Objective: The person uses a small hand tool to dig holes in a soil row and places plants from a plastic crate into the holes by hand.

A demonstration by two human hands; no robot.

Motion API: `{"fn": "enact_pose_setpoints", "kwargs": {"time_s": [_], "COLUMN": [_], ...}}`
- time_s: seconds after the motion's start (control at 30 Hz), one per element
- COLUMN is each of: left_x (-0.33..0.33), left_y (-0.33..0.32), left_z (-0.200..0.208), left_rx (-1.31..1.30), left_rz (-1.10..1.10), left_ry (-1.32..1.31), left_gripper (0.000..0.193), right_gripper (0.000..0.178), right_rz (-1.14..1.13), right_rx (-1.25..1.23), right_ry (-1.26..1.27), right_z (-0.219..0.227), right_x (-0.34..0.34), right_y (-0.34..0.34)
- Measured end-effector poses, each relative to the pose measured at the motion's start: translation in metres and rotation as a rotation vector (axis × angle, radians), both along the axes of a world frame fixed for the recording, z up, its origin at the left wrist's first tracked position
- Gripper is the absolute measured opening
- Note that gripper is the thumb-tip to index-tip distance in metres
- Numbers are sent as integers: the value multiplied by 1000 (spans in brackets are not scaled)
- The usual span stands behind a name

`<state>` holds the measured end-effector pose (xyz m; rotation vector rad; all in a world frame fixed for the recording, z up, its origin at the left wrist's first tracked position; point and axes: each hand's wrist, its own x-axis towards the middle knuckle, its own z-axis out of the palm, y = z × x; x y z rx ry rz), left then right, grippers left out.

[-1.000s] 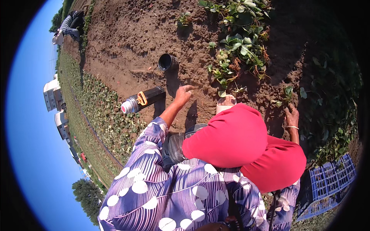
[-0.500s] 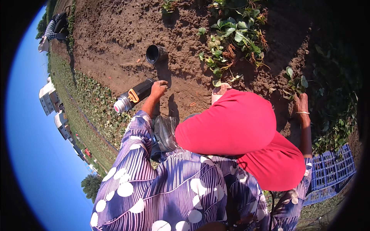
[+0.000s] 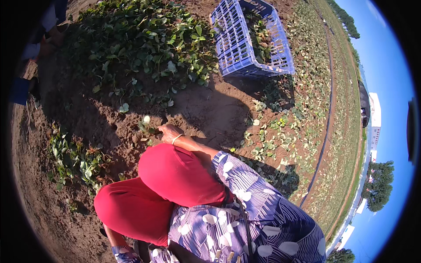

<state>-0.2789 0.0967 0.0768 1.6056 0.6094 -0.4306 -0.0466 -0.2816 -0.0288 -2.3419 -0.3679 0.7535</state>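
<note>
My right hand (image 3: 171,133) is closed at the end of a small leafy strawberry plant (image 3: 146,126), low over the brown soil just past my red-covered knees. The hand hides the plant's base, and a pale band circles the wrist. Part of my left forearm (image 3: 115,237) shows at the lower left beside my knee, but the left hand itself is hidden. Left of the right hand grows a clump of strawberry plants (image 3: 79,163) with some dry stems. A wide heap of green strawberry plants (image 3: 144,48) lies beyond the hand.
A blue plastic crate (image 3: 237,39) with plants inside stands tilted at the far right of the heap. Another person's hands (image 3: 49,44) show at the upper left. Low plants and a dark hose (image 3: 323,144) run along the right, with trees and buildings behind.
The view has swung right: the flask and black cup are gone from it, and the crate and heap show fully. My right hand stays at the small plant; my left hand has left the view.
</note>
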Motion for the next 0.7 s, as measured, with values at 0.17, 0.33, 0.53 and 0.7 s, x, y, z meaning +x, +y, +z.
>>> {"fn": "enact_pose_setpoints", "kwargs": {"time_s": [0.17, 0.33, 0.53, 0.7], "left_x": [87, 141, 194, 195], "left_y": [12, -7, -57, -61], "left_z": [51, 115, 141, 125], "left_rx": [157, 328, 287, 269], "left_rz": [30, 86, -131, -262], "left_ry": [-202, -260, -292, -192], "left_gripper": [34, 27, 25, 23], "right_gripper": [31, 39, 23, 20], "right_rz": [331, 104, -354, -650], "right_rx": [-26, 220, 604, 658], "right_ry": [-592, 197, 25, -381], "right_z": [-79, -12, 139, 224], "right_x": [-6, 10, 89, 193], "right_y": [13, 53, -70, -243]}}
